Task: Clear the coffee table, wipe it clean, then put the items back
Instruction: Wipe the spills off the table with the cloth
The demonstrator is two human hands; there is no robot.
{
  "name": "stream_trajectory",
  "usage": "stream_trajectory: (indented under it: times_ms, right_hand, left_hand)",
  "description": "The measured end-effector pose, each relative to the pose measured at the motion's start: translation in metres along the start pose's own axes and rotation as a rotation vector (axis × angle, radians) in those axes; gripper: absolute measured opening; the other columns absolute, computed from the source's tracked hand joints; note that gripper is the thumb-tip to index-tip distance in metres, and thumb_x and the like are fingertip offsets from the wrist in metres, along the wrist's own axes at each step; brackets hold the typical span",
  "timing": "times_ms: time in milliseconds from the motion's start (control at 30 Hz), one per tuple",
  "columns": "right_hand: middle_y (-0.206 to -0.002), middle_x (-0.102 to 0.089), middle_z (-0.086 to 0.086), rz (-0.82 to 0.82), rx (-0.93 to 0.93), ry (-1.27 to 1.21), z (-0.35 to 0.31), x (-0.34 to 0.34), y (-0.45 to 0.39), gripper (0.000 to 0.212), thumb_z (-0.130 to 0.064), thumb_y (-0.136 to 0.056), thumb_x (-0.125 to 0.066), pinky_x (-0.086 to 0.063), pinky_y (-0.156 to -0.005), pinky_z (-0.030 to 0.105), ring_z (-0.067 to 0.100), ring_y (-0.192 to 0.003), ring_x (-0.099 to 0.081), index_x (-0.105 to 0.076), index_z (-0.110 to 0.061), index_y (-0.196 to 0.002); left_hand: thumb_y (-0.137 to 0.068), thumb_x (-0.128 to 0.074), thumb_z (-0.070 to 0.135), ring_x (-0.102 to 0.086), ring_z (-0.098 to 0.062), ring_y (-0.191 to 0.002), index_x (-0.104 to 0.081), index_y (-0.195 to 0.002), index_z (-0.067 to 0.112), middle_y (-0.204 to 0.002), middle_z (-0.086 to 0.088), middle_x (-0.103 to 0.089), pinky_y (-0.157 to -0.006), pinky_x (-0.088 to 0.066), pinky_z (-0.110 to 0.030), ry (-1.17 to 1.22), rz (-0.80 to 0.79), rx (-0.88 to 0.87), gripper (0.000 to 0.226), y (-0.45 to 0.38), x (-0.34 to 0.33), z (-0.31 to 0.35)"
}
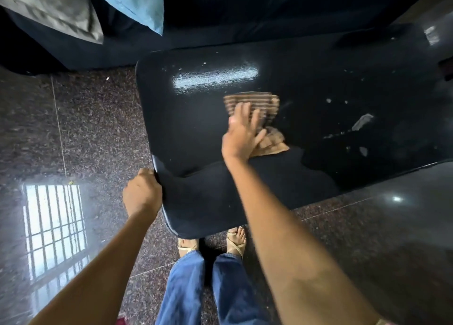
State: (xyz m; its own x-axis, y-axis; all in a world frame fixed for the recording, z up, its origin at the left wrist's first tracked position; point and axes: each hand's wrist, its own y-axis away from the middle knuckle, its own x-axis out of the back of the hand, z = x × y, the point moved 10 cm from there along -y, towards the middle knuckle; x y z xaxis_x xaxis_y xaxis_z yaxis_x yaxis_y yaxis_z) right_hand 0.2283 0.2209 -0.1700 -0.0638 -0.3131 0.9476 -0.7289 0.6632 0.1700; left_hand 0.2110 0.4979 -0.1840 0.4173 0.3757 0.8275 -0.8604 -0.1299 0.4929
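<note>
right hand (241, 134) fingers spread flat on the striped brown cloth (255, 106), glossy black coffee table (196, 128), left hand (142, 190) curled round its edge

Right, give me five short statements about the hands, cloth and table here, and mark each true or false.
1. The right hand presses a striped cloth flat on the table. True.
2. The left hand rests on the cloth too. False: it grips the table's near left edge.
3. Pale scraps lie on the table to the right of the cloth. True.
4. Cups and books stand on the table. False: only the cloth and scraps show.
5. A blue cushion lies beyond the table. True.
</note>
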Motion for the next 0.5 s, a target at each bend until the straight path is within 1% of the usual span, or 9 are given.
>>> stream_trajectory:
  times_ms: [67,133,200,267,333,367,400,433,500]
  right_hand:
    - [-0.155,-0.019,-0.014,-0.059,0.243,0.017,-0.047,-0.017,0.037,0.056,-0.020,-0.094,-0.044,-0.014,-0.110,0.054,0.016,-0.145,-0.009,-0.026,-0.032,-0.145]
    - [-0.153,-0.026,-0.015,-0.128,0.476,0.025,-0.073,-0.030,0.066,0.049,-0.025,-0.097,-0.042,-0.017,-0.110,0.052,0.014,-0.145,-0.014,-0.032,-0.031,-0.144]
    - [-0.151,-0.032,-0.015,-0.164,0.651,0.029,-0.074,-0.031,0.068,0.045,-0.028,-0.097,-0.041,-0.020,-0.110,0.049,0.013,-0.143,-0.020,-0.037,-0.031,-0.142]
    - [-0.150,-0.033,-0.015,-0.209,0.871,0.123,-0.067,-0.028,0.059,0.046,-0.027,-0.097,-0.043,-0.021,-0.109,0.048,0.011,-0.142,-0.022,-0.037,-0.032,-0.142]
    - [-0.150,-0.034,-0.015,-0.203,1.003,0.186,-0.048,-0.016,0.038,0.048,-0.024,-0.095,-0.046,-0.027,-0.104,0.047,0.012,-0.141,-0.025,-0.037,-0.033,-0.141]
    - [-0.149,-0.035,-0.015,-0.155,0.983,0.223,-0.032,-0.005,0.018,0.048,-0.022,-0.093,-0.048,-0.031,-0.098,0.046,0.012,-0.140,-0.027,-0.039,-0.033,-0.139]
    - [-0.147,-0.036,-0.015,-0.092,0.894,0.254,-0.011,0.009,-0.006,0.047,-0.021,-0.092,-0.048,-0.033,-0.093,0.045,0.013,-0.138,-0.029,-0.039,-0.033,-0.136]
    - [-0.146,-0.034,-0.015,-0.036,0.745,0.262,0.017,0.022,-0.033,0.047,-0.018,-0.091,-0.048,-0.036,-0.091,0.046,0.015,-0.138,-0.029,-0.038,-0.033,-0.135]
    - [-0.151,-0.029,-0.012,0.018,0.365,0.167,0.084,0.048,-0.079,0.048,-0.016,-0.095,-0.043,-0.030,-0.100,0.052,0.017,-0.141,-0.023,-0.035,-0.032,-0.139]
  left_hand:
    - [-0.098,-0.031,0.012,-0.056,-0.048,-0.105,-0.055,-0.108,-0.005,-0.110,-0.035,-0.061,-0.091,-0.042,-0.048,-0.006,0.015,0.026,0.032,0.002,0.000,0.000]
    - [-0.099,-0.030,0.015,-0.056,-0.048,-0.105,-0.055,-0.107,-0.004,-0.110,-0.034,-0.061,-0.091,-0.041,-0.048,-0.026,0.038,0.039,0.033,0.003,0.001,0.001]
    - [-0.099,-0.029,0.016,-0.057,-0.046,-0.104,-0.055,-0.106,-0.004,-0.110,-0.034,-0.061,-0.092,-0.040,-0.046,-0.044,0.062,0.046,0.033,0.005,0.002,0.003]
    - [-0.098,-0.029,0.015,-0.057,-0.045,-0.105,-0.055,-0.105,-0.003,-0.110,-0.034,-0.062,-0.092,-0.039,-0.045,-0.059,0.090,0.061,0.033,0.006,0.003,0.003]
    - [-0.098,-0.030,0.013,-0.057,-0.044,-0.106,-0.055,-0.105,-0.004,-0.111,-0.033,-0.062,-0.091,-0.039,-0.044,-0.064,0.120,0.081,0.032,0.008,0.004,0.006]
    - [-0.097,-0.030,0.012,-0.057,-0.044,-0.107,-0.055,-0.105,-0.004,-0.112,-0.033,-0.062,-0.091,-0.038,-0.044,-0.062,0.132,0.091,0.032,0.008,0.005,0.007]
    - [-0.096,-0.030,0.011,-0.056,-0.044,-0.108,-0.055,-0.105,-0.005,-0.113,-0.032,-0.061,-0.092,-0.038,-0.044,-0.057,0.141,0.100,0.031,0.009,0.005,0.007]
    - [-0.096,-0.030,0.010,-0.055,-0.044,-0.110,-0.055,-0.106,-0.005,-0.114,-0.032,-0.061,-0.093,-0.037,-0.045,-0.048,0.150,0.111,0.031,0.009,0.004,0.007]
    - [-0.095,-0.031,0.009,-0.052,-0.042,-0.113,-0.054,-0.107,-0.005,-0.117,-0.030,-0.059,-0.094,-0.035,-0.045,-0.028,0.166,0.134,0.029,0.009,0.003,0.008]
